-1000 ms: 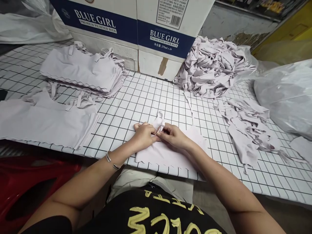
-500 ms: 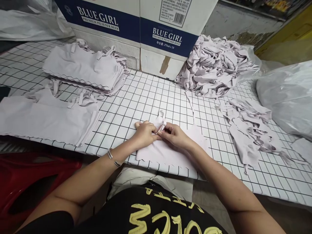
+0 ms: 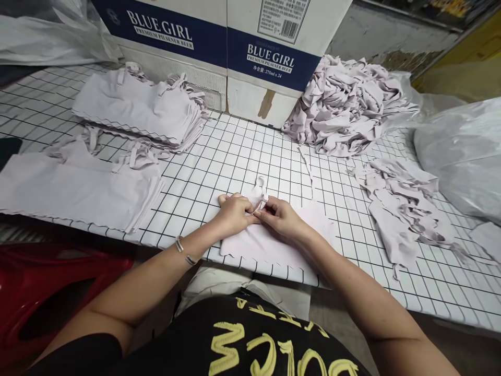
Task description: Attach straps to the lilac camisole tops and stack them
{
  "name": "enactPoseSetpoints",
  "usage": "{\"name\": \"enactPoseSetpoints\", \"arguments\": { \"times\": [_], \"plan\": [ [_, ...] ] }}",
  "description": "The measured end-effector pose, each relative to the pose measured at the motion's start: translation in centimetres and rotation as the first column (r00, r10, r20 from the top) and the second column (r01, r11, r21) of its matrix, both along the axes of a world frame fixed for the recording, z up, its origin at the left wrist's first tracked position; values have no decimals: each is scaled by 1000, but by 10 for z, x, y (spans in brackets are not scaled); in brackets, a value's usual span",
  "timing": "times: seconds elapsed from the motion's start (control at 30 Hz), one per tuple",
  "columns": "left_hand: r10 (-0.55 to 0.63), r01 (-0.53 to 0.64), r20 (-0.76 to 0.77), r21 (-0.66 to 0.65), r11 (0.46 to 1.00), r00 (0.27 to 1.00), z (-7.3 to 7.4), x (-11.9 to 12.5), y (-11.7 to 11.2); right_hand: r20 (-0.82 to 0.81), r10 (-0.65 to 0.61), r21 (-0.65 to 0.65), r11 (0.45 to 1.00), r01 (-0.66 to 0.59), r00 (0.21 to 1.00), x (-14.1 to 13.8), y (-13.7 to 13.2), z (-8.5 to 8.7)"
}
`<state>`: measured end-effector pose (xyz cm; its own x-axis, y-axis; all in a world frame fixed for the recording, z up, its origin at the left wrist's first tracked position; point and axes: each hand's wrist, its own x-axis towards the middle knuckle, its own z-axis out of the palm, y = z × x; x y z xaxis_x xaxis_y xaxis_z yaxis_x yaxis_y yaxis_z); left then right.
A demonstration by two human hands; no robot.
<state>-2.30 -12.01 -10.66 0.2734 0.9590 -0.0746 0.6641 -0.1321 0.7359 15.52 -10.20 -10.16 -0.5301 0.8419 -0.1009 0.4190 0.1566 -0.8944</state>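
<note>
A pale pink strapped top (image 3: 266, 246) lies on the checked tablecloth near the table's front edge. My left hand (image 3: 236, 214) pinches its upper edge close to a strap. From the other side, my right hand (image 3: 282, 218) grips the same edge, and the fingertips of both hands meet there. A looped strap (image 3: 260, 184) stands up just beyond the fingers. Both hands cover part of the top, so the exact spot pinched is hidden.
Two stacks of similar tops, a far one (image 3: 129, 107) and a near one (image 3: 78, 183), lie at left. Beer cartons (image 3: 270, 62) stand behind. At right are a heap of pink pieces (image 3: 348, 107), loose pieces (image 3: 403, 203) and a plastic bag (image 3: 462, 151). A red chair (image 3: 47, 292) is below left.
The view has shifted slightly, so everything sits a little further right. Both hands keep their pinch on the top, with hardly any finger movement visible.
</note>
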Motion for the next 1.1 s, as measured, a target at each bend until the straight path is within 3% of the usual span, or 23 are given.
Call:
{"name": "enactPoseSetpoints", "arguments": {
  "times": [0.2,0.33,0.53,1.1],
  "plan": [
    [13,-13,-4,-31,999,1000,4,0,-1,71,51,58,997,-55,996,6,2,1],
    [22,-21,6,-48,999,1000,4,0,-1,202,0,106,994,-22,979,14,5,2],
    [25,-25,-4,-39,999,1000,4,1,-1,-54,-103,-113,989,96,993,6,2,4],
    [40,-40,-2,-32,999,999,1,1,0,80,-6,-8,1000,7,997,2,2,0]
  ]
}}
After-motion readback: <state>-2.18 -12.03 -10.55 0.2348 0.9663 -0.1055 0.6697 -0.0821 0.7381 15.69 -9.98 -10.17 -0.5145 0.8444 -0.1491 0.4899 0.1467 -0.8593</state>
